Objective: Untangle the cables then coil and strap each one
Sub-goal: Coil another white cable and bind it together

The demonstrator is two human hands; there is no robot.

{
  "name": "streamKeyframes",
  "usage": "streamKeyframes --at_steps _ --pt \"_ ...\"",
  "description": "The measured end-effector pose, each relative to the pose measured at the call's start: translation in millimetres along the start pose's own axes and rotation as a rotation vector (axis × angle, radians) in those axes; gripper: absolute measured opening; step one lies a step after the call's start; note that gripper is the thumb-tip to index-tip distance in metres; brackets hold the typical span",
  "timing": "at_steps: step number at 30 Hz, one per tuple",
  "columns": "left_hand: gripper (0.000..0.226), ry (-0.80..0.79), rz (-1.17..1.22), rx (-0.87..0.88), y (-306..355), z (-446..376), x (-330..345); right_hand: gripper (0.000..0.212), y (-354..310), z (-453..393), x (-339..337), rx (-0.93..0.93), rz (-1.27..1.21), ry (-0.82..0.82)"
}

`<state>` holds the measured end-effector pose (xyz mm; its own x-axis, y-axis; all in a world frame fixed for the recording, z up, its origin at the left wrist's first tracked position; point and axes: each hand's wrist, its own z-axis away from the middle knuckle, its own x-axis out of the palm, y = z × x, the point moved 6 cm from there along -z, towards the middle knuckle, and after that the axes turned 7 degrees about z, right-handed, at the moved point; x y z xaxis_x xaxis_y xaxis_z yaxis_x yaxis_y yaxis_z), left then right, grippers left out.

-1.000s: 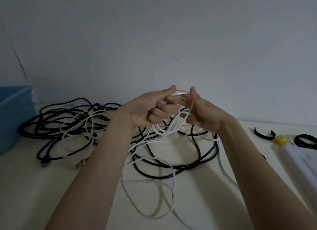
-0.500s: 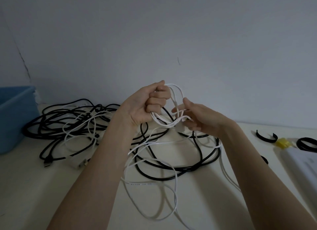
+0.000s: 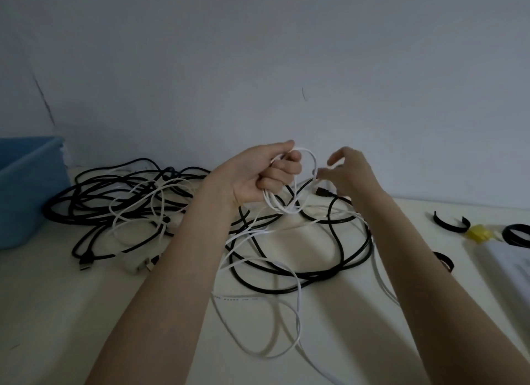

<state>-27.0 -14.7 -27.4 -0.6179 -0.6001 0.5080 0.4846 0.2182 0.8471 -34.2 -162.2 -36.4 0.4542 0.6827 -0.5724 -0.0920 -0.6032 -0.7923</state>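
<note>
Head view, looking down at the counter point(image 3: 86, 313): the left hand point(image 3: 262, 175) is raised above the tangle, fingers curled tight round small loops of the white cable point(image 3: 298, 298), which hang out of the fist toward 5 o'clock and trail down to the counter at 6 o'clock. The right hand point(image 3: 348, 174) sits just beside it at 3 o'clock, fingertips pinching the same white loop where it arcs between the two hands. Black cables point(image 3: 341, 250) sprawl beneath both hands and away to 9 o'clock, ending near a blue bin point(image 3: 25, 189). Black straps point(image 3: 450, 224) lie well apart at 3 o'clock.
</note>
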Motion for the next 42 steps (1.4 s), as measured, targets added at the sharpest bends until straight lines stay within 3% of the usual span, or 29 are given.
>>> streamKeyframes --at_steps 3,5,9,11,15,17,20,22,24,27,33,36,39,42 --pt "0.036 0.047 0.021 -0.019 -8.5 -5.7 -3.3 0.008 -12.8 4.0 5.3 -0.002 -0.266 -0.115" --pt "0.035 0.069 0.026 0.006 -9.9 -6.7 -3.5 0.013 -17.9 8.9 6.2 -0.007 -0.337 -0.179" --pt "0.036 0.023 0.074 0.031 -12.5 -9.1 3.2 0.004 -20.5 6.5 -3.7 -0.079 -0.012 0.054" --pt "0.038 0.006 0.089 0.025 -13.3 -6.9 7.1 0.011 -17.9 6.1 -7.9 -0.088 0.202 0.159" --pt "0.039 -0.035 0.007 0.021 -12.3 0.0 15.7 0.007 -19.9 8.5 -9.6 -0.141 0.293 0.21" --pt "0.039 -0.055 -0.049 0.026 -9.6 1.9 17.5 0.014 -20.8 8.7 -9.4 -0.148 0.194 0.185" --pt "0.039 -0.041 -0.078 0.028 -7.1 3.1 13.6 0.025 -17.8 11.9 -2.7 -0.037 -0.287 -0.069" --pt "0.04 -0.027 -0.078 0.015 -8.7 2.2 10.4 0.032 -18.7 15.5 -0.8 0.021 -0.449 -0.203" --pt "0.039 -0.003 -0.069 0.003 -11.3 -0.8 7.1 0.042 -20.6 16.1 1.1 0.021 -0.37 -0.28" --pt "0.033 0.056 -0.018 -0.006 -15.7 -8.4 2.2 0.039 -28.2 17.9 7.4 -0.067 -0.26 -0.337" --pt "0.026 0.108 -0.024 -0.013 -19.3 -14.0 -2.1 0.041 -45.0 16.3 10.9 -0.257 0.015 -0.138" --pt "0.026 0.113 -0.063 -0.022 -21.6 -16.1 -0.9 0.033 -50.1 21.2 11.3 -0.324 0.079 -0.131" --pt "0.026 0.179 -0.14 0.04 -17.8 -15.8 1.4 0.045 -53.5 29.9 13.8 -0.395 0.303 -0.131" --pt "0.026 0.238 -0.191 0.094 -13.8 -13.7 0.8 0.055 -56.6 31.5 16.4 -0.454 0.361 -0.091"
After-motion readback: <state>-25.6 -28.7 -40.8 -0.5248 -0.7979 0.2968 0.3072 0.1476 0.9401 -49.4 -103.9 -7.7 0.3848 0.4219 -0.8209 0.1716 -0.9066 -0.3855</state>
